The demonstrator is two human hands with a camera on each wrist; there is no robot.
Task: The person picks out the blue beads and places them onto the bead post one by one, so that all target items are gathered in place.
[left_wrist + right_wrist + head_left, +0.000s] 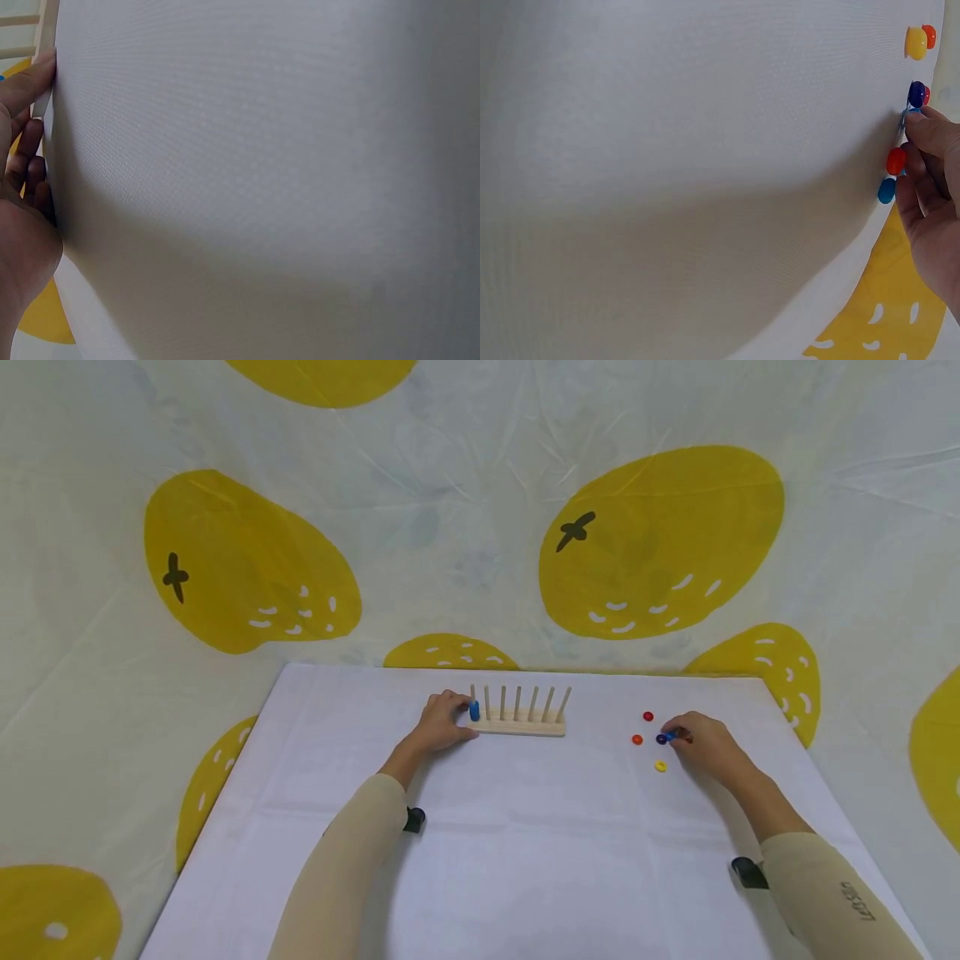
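At its left end, my left hand (442,722) holds a wooden peg rack (519,727), the thumb at the front of the base and fingers at the back. Several upright pegs stand in it. Blue rings (474,711) are stacked on the leftmost peg. The left wrist view shows the left thumb (34,79) against the rack's edge. Over on the right, my right hand (705,743) pinches a blue ring (671,737) between thumb and fingertips, close to the cloth. A dark blue ring (662,739) lies right beside it.
Near the right hand lie two red or orange rings (648,716) and a yellow ring (661,767). In the right wrist view, a red ring (896,160) and a blue ring (886,190) sit by the curled fingers. White cloth (525,843) covers the table; a patterned curtain hangs behind.
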